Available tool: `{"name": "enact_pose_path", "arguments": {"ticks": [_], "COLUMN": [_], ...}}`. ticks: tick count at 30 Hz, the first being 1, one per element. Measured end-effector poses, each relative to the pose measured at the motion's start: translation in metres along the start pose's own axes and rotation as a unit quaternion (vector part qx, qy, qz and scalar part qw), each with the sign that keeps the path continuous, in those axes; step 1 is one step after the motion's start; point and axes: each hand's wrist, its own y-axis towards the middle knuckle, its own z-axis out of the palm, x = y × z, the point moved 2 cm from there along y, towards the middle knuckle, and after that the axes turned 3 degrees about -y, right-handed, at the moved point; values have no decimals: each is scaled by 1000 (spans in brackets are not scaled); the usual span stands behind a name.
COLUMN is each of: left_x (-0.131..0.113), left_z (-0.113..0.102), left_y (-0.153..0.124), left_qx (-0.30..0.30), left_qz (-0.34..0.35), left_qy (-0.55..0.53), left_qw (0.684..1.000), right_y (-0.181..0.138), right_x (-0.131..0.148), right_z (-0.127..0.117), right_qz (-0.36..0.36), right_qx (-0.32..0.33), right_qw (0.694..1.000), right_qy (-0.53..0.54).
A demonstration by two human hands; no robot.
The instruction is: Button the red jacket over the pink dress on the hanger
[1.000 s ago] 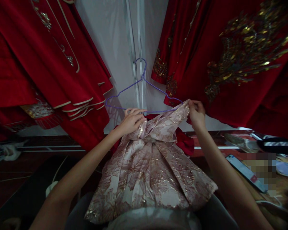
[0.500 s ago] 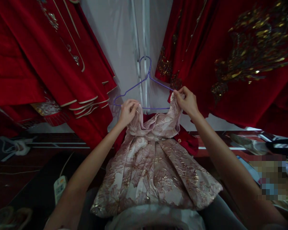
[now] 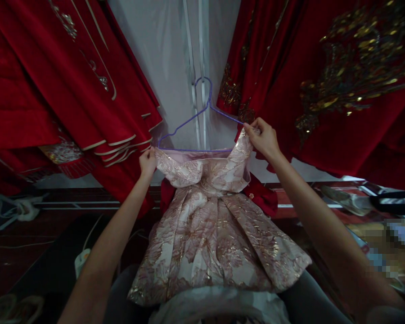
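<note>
A small pink and gold brocade dress hangs in front of me, its skirt spread over my lap. A purple wire hanger hooks on a white strip on the wall. My left hand pinches the dress's left shoulder against the hanger's left end. My right hand grips the right shoulder at the hanger's right arm. Both hands are closed on the fabric.
Red velvet garments with gold embroidery hang at the left and right. A red cloth lies behind the dress. A white power strip sits on the dark floor at the lower left. Cluttered items lie on a surface at the right.
My left hand has moved left and pulled the dress's top edge out wide along the hanger's bottom bar. My right hand has stayed at the hanger's right arm.
</note>
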Motion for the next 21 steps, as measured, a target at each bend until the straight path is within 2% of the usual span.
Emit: {"name": "enact_pose_path", "arguments": {"ticks": [3,5,10,13,15,18,20,21], "left_x": [-20,-40,-97,-108,-99,-61,-28,-12], "left_z": [3,7,25,27,23,17,15,15], "left_y": [5,10,24,33,38,36,22,12], "left_qx": [-6,14,159,243,266,252,260,290], "left_qz": [33,69,185,181,128,-15,-116,-158], "left_qy": [-20,-33,-2,29,-3,-74,-41,10], "left_qw": [999,997,970,953,955,965,958,944], "right_y": [2,2,1,3,5,6,6,7], "right_x": [-1,-2,-4,-6,-8,-10,-10,-10], "right_z": [0,0,-1,-3,-2,-1,0,0], "right_qz": [-2,1,2,-3,-6,-2,0,-2], "right_qx": [0,6,7,6,11,14,14,14], "right_qw": [1000,1000,1000,1000,1000,1000,999,999], "right_qy": [-6,-7,-3,6,17,28,30,31]}}
